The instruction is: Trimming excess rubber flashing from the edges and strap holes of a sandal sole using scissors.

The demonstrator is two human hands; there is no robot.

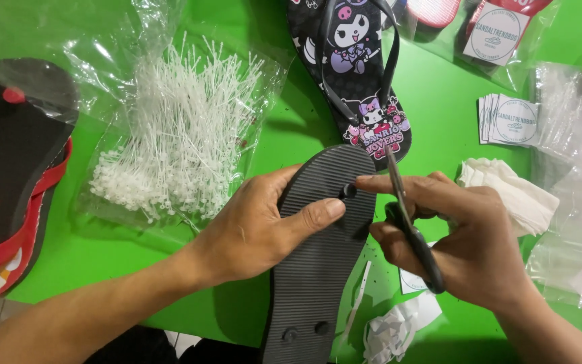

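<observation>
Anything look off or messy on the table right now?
Mostly tidy. White paper scraps lie loose under the right hand, beside the upturned black sandal that the left hand grips. The ties remain on their plastic bag; none look spilled. Nothing looks damaged.

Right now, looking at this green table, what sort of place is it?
Probably a small sandal packing or finishing bench. A heap of white plastic tag ties lies in a clear bag, stacks of round-printed labels wait nearby, and bagged flip-flops sit at the edges.

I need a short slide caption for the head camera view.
Left hand holds an upturned black sandal while right hand holds scissors above a green table.
</observation>
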